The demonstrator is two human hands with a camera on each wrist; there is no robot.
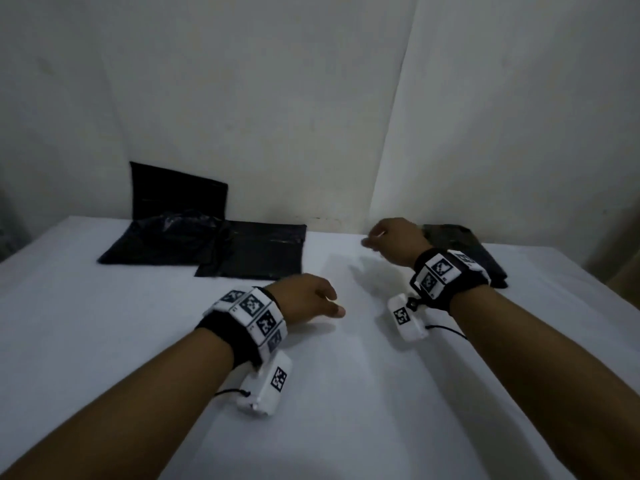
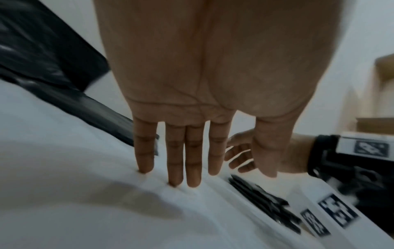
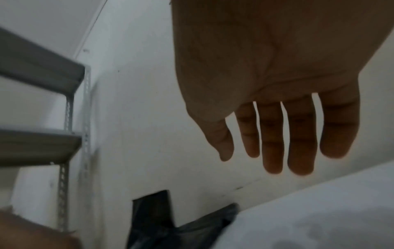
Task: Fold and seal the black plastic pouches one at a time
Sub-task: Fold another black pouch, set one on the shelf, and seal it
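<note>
- A table (image 1: 104, 341) covered in white cloth is seen from the head view, set against a pale wall (image 1: 277, 98).
- Black plastic pouches are observed in three places along the far edge of the table.
- At 11 o'clock, one pouch (image 1: 166, 233) lies partly on the table with its upper portion propped against the wall.
- Just beside it, toward 12 o'clock, a second pouch (image 1: 256, 252) lies flat; its left edge touches or overlaps the first, which of the two cannot be told.
- At 2 o'clock, a darker stack of pouches (image 1: 485, 254) is partly hidden behind the right wrist; the count cannot be told.
- The left hand (image 1: 304, 299) is held low near the table's centre, palm down. In the left wrist view its fingers (image 2: 175, 160) are straight and slightly spread, with the tips on the cloth. Nothing is held in this grip.
- The right hand (image 1: 394, 237) is raised above the table toward 1 o'clock, between the flat pouch and the stack, apart from both. In the right wrist view its fingers (image 3: 275, 143) hang extended and loose. Nothing is held in this grip.
- Marker-printed bands are worn on both wrists.
- A grey metal shelf unit (image 3: 42, 104) is visible in the right wrist view, standing against the wall.
</note>
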